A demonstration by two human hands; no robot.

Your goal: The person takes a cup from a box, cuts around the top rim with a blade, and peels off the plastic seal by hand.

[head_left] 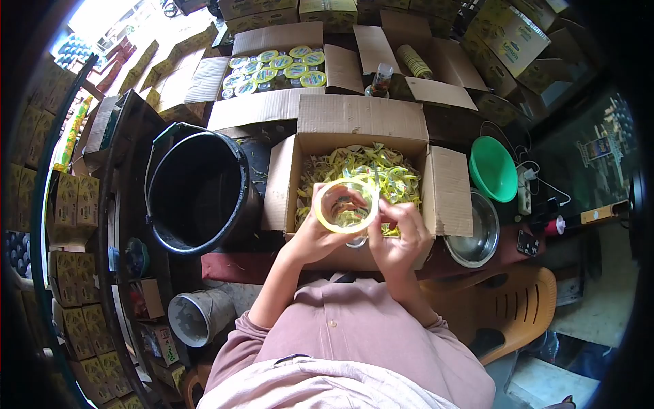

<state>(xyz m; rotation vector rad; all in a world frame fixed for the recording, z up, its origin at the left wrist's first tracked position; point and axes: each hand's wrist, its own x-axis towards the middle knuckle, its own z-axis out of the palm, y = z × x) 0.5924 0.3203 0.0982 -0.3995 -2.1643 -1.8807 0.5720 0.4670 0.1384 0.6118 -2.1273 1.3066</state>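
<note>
My left hand (310, 236) is wrapped around a clear cup (347, 217) with a bright yellow rim, its round top tilted up toward me. At the rim's right side, the thumb and fingers of my right hand (400, 235) are pinched together against the edge. Whether a small strip is also between those fingers, I cannot tell. Both hands are over the near side of an open cardboard box (362, 116). Thin yellow-green strips (381, 165) lie heaped inside it, partly hidden by the cup and hands.
A black bucket (155, 204) stands left of the box. To the right are a green bowl (494, 170) and a metal bowl (475, 253). Behind, one carton holds yellow-lidded containers (279, 68), near a clear jar (381, 80). An orange-brown chair (504, 307) is at right.
</note>
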